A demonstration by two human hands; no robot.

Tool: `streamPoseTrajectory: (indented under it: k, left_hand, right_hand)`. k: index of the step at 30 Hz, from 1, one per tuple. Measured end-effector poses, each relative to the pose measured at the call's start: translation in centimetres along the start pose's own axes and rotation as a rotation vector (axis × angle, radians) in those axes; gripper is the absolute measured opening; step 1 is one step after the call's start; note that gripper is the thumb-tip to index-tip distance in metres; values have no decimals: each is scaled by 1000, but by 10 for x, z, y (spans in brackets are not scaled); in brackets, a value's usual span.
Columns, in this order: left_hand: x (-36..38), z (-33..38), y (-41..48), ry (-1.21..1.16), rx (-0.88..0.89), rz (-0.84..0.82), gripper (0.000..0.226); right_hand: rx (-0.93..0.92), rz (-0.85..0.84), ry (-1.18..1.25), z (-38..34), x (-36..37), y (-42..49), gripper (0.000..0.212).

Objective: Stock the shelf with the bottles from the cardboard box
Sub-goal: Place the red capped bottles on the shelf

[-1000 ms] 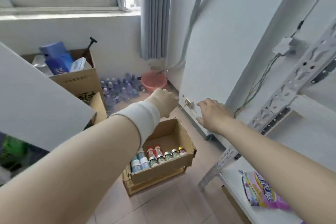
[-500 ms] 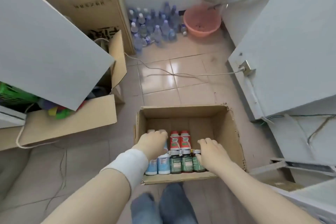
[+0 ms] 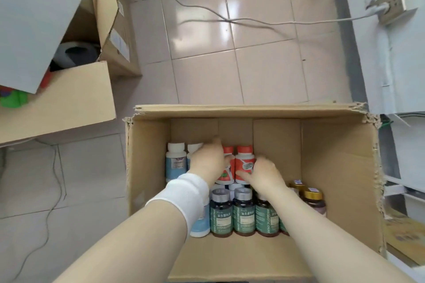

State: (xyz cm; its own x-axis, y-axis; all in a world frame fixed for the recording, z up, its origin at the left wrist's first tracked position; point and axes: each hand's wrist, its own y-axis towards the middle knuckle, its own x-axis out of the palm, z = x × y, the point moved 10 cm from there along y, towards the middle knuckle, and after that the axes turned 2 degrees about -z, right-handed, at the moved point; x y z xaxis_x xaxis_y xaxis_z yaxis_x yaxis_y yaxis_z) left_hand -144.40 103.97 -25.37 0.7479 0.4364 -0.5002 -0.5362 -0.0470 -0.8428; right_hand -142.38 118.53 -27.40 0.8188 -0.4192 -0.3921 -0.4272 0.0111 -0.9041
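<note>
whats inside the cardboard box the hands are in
The cardboard box holds blue-label bottles, red-capped bottles, green-label bottles and gold-lidded jars. The left hand and right hand reach onto the red-capped bottles; they cover other bottles, so the count is unclear.

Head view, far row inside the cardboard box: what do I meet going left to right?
white-capped blue bottle → left hand → red-capped bottle → right hand. Left out: what the left hand half covers.
</note>
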Motion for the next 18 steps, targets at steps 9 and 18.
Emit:
streamPoseTrajectory:
  k: [9,18]
  left_hand:
    - [9,-3,17,-97,-65,-67,46]
    - [-15,1,-21,-415,116,94,49]
  right_hand:
    - [54,-17,155,13,-1,13,58]
    - [28,81,156,41,-43,-20,51]
